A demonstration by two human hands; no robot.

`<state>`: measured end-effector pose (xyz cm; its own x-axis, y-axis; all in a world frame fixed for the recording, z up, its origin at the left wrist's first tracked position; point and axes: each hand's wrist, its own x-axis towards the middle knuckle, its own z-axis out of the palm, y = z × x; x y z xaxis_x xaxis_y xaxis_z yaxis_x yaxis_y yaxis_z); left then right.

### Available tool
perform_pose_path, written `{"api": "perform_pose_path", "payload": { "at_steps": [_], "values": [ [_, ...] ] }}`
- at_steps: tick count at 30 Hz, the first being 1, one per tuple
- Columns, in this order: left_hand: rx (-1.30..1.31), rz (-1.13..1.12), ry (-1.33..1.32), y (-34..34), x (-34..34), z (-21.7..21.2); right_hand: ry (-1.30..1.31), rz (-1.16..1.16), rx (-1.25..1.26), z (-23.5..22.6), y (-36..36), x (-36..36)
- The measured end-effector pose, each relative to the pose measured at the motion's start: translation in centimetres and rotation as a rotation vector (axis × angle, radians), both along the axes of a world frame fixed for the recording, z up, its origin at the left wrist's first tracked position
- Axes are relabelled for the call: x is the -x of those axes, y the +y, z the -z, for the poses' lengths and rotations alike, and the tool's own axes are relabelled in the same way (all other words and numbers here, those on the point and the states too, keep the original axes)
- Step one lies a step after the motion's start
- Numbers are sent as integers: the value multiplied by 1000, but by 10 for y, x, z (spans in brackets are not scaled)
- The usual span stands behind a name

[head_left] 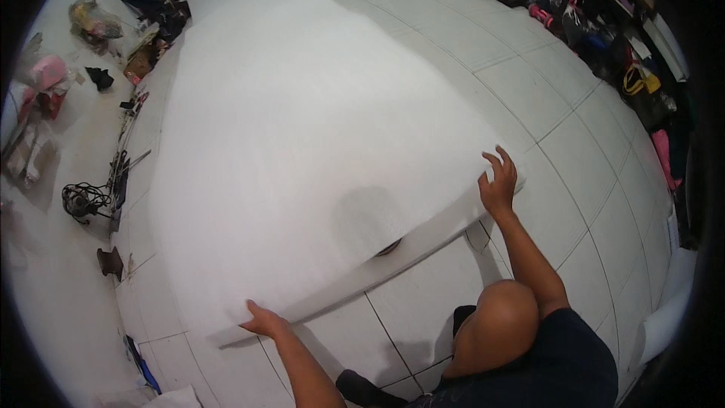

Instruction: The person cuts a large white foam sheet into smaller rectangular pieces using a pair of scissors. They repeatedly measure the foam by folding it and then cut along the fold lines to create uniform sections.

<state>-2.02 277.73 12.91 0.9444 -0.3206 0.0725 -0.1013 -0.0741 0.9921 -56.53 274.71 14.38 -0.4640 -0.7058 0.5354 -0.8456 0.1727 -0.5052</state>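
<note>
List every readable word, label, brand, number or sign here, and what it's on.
No text can be read anywhere in this view.
White sheet: no print visible.
Plastic-wrapped bundle at left: too small and blurred to tell any print.
Yellow item among the clutter at right: too small to make out any print.
Dark shirt: no lettering clear enough to read.

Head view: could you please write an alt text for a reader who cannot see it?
A person's left hand and right hand touch the near edge of a large white sheet spread over a light tiled floor. Assorted clutter lines the right side; a dark coiled cable lies at left.
</note>
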Motion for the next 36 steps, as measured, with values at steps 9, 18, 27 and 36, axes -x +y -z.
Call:
{"api": "perform_pose_path", "payload": {
  "at_steps": [9,18,27,36],
  "values": [
    [347,571,945,23,47,32,-940,-148,-468,35,32,-54],
    [-666,767,-151,6,51,90,257,-741,-1055,-92,-37,-182],
    [-857,832,-237,4,73,81,329,-830,-878,-44,-49,-173],
    [-788,791,-150,5,63,85,220,-1124,-472,-76,33,-158]
  ]
}}
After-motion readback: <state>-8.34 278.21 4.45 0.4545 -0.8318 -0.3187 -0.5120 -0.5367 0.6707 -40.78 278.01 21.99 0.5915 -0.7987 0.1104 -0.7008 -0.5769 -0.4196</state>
